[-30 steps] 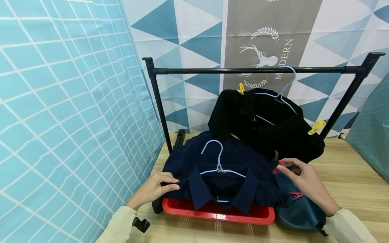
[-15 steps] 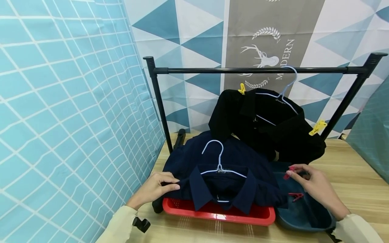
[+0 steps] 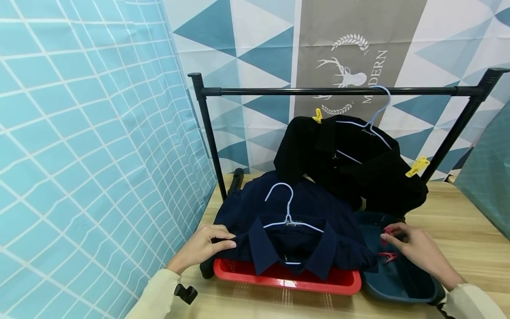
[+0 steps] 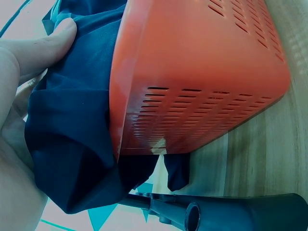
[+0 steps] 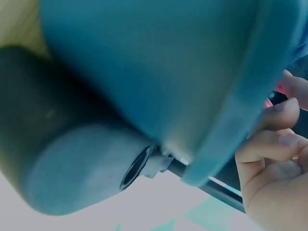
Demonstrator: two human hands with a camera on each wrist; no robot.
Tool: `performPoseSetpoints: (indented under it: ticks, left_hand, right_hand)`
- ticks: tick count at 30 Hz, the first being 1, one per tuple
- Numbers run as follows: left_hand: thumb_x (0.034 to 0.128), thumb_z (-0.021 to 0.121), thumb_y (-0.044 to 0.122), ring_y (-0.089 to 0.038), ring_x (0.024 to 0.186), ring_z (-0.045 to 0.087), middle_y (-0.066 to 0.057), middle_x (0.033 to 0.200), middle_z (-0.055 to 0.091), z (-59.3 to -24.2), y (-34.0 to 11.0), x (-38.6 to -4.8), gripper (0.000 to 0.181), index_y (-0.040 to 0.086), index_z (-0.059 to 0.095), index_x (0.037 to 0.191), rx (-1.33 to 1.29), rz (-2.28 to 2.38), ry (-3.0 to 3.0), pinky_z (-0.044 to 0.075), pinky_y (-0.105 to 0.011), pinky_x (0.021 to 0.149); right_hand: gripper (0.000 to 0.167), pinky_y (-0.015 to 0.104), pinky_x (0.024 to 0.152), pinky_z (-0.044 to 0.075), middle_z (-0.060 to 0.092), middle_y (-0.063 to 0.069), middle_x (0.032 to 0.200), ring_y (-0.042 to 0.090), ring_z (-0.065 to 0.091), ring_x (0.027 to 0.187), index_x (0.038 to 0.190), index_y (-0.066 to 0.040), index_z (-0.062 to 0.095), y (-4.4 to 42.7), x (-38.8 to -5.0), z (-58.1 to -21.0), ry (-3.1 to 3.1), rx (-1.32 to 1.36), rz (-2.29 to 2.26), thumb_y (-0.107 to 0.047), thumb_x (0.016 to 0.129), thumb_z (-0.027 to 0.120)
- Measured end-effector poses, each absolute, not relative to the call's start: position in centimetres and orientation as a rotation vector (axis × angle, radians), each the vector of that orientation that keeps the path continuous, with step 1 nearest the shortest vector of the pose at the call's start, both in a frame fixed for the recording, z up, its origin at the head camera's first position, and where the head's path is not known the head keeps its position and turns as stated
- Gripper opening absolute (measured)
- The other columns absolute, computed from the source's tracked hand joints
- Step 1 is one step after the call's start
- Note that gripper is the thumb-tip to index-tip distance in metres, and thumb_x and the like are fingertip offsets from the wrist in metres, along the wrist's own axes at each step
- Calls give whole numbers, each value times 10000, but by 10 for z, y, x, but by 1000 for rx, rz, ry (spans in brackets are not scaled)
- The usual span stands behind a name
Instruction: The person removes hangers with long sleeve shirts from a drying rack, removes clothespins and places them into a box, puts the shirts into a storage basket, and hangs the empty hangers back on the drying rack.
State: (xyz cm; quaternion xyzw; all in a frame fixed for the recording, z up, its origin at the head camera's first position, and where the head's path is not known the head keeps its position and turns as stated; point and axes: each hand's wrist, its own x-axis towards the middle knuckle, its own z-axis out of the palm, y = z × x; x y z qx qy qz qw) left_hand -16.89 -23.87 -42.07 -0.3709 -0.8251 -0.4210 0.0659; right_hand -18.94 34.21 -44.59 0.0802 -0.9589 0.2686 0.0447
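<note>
1. The left hand (image 3: 203,248), left of the lower centre of the head view, pinches the edge of a navy shirt (image 3: 303,243) between thumb and fingers.
2. The shirt, at the lower centre, has its collar spread toward the bottom of the frame and lies over a red basket (image 3: 284,282); a pale blue hanger (image 3: 288,217) sits inside its neck, hook upward.
3. In the left wrist view, the cloth drapes beside the basket's slotted wall.
4. The right hand (image 3: 420,250), at lower right, grasps a red clip (image 3: 385,238) between thumb and fingertips, over a dark blue basin (image 3: 406,281).
5. A second red clip (image 3: 388,256) shows in the basin, just below the held one in the frame.
6. The right wrist view is blurred; the basin's outer wall fills much of it, the fingers at its right edge.
7. At upper right of centre, a black shirt (image 3: 358,175) hangs by a blue hanger (image 3: 385,104) from a black rack (image 3: 287,92), one yellow clip (image 3: 317,116) at its left shoulder in the frame, another (image 3: 417,167) at its right.
8. Basket and basin stand on a wood-grain tabletop (image 3: 454,221).
</note>
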Motion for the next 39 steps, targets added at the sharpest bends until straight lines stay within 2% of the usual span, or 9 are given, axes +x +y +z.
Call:
performPoseSetpoints:
  ticks: [7, 11, 23, 30, 39]
  left_hand:
    - [940, 764, 146, -60, 728, 613, 111, 874, 713, -422, -239, -169, 157, 145, 824, 1085, -1125, -1263, -2474, 520, -263, 628]
    - [942, 763, 153, -58, 726, 614, 116, 873, 712, -422, -240, -170, 159, 152, 824, 1089, -1124, -1261, -2480, 519, -263, 626]
    - [941, 764, 148, -61, 726, 619, 108, 876, 715, -422, -239, -169, 158, 148, 824, 1087, -1130, -1269, -2472, 521, -264, 625]
    - [942, 763, 148, -60, 728, 616, 110, 878, 715, -423, -240, -169, 159, 147, 824, 1088, -1121, -1266, -2481, 521, -263, 628]
    - [946, 759, 151, -63, 728, 612, 110, 879, 714, -423, -240, -168, 161, 148, 823, 1093, -1116, -1276, -2490, 521, -266, 635]
  right_hand:
    - [406, 289, 581, 394, 694, 54, 905, 179, 512, 698, 1144, 16, 703, 347, -190, -451, -2941, 307, 645, -353, 977, 727]
    - [381, 288, 563, 373, 655, 12, 845, 164, 494, 666, 1146, 24, 698, 350, -191, -456, -2967, 336, 583, -304, 961, 751]
    - [306, 339, 551, 384, 634, 1, 826, 161, 465, 635, 1106, 18, 697, 351, -195, -465, -3018, 375, 411, -216, 924, 773]
    - [235, 332, 521, 366, 504, -27, 727, 155, 436, 605, 1064, 9, 702, 349, -192, -468, -3001, 409, 316, -124, 887, 782]
    - [224, 385, 522, 458, 637, 49, 817, 164, 491, 614, 1010, 43, 718, 346, -191, -470, -2980, 437, 193, -20, 813, 805]
